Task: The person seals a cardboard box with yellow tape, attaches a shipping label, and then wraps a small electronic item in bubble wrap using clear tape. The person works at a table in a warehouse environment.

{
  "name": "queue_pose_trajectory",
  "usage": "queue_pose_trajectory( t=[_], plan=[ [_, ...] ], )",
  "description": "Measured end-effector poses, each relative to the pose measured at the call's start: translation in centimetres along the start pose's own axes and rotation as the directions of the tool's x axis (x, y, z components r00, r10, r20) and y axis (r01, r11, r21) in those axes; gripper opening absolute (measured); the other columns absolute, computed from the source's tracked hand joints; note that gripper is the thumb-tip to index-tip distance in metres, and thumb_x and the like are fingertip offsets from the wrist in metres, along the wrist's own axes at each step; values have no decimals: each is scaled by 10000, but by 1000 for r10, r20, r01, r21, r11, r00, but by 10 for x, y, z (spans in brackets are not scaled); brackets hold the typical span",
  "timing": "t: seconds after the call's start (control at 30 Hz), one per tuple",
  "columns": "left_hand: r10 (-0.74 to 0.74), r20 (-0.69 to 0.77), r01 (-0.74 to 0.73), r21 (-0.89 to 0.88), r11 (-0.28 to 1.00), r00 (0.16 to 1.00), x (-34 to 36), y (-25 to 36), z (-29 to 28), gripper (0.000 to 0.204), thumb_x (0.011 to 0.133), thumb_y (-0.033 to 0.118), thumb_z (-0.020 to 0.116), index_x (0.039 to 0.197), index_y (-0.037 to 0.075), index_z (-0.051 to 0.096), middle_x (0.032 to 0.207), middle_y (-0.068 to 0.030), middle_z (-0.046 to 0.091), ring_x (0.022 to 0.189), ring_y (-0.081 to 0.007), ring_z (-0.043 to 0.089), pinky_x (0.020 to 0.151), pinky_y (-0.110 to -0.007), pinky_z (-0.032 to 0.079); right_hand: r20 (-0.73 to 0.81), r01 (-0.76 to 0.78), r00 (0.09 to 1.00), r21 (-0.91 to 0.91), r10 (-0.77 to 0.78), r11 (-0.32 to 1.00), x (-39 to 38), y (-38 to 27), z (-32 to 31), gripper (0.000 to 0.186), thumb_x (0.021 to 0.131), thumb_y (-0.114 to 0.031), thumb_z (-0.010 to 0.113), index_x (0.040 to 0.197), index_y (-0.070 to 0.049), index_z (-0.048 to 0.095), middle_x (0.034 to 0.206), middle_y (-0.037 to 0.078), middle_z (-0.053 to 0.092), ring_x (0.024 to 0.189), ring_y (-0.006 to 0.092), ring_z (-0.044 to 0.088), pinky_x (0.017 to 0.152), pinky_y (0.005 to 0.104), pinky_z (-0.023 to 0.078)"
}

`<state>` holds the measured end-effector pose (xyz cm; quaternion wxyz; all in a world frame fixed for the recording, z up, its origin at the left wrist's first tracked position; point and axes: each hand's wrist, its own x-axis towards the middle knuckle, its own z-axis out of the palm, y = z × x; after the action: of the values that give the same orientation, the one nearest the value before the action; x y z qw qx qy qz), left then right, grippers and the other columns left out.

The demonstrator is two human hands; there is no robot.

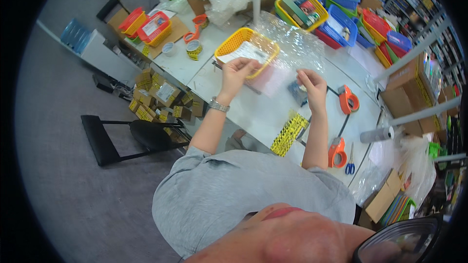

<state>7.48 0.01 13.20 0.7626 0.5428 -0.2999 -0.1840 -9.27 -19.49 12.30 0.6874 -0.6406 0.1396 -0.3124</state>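
Observation:
My left hand [239, 74] is pinched closed over the near side of a yellow plastic basket [272, 45]. White printed paper [239, 51] lies in the basket. Whatever those fingers grip, if anything, is too fine to make out. To the right, my right hand [313, 86] is raised above the table, its thumb and fingertips pressed together; I cannot tell what they hold. A small dark blue packet [298, 94] lies beside and partly behind it. Between the hands there is a pale pinkish sheet [269, 82] on the table. A yellow-and-black patterned piece [287, 136] lies nearer to me.
Orange tape dispensers [348, 100] and blue-handled scissors [350, 164] lie on the right. Clear bubble wrap [292, 39] spreads behind the basket. Stacked colourful baskets [341, 19] stand far right. A white upright post [256, 0] rises at the back. Taped boxes [163, 92] and a black chair [141, 134] are on the left.

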Motion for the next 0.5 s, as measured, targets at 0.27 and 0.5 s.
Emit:
queue_pose_trajectory(
  t=[0.27,0.5],
  plan=[
    [-30,87,33,-27,999,996,6,5,-1,217,959,98,662,1151,0,632,1149,-130,713,910,-124,694,707,-244,562,-15,144,989,-60,-145,988,-2,10,5,171,920,-139,723,980,21,733,903,47,714,825,103,636,769,256,510],
    [132,23,-133,54,990,991,9,11,8,195,950,96,677,1104,24,583,1133,-191,707,909,-117,700,577,-211,547,-151,173,971,-103,-187,979,-16,6,17,166,935,-132,701,905,27,740,736,41,679,617,81,589,571,238,480]
  ],
)
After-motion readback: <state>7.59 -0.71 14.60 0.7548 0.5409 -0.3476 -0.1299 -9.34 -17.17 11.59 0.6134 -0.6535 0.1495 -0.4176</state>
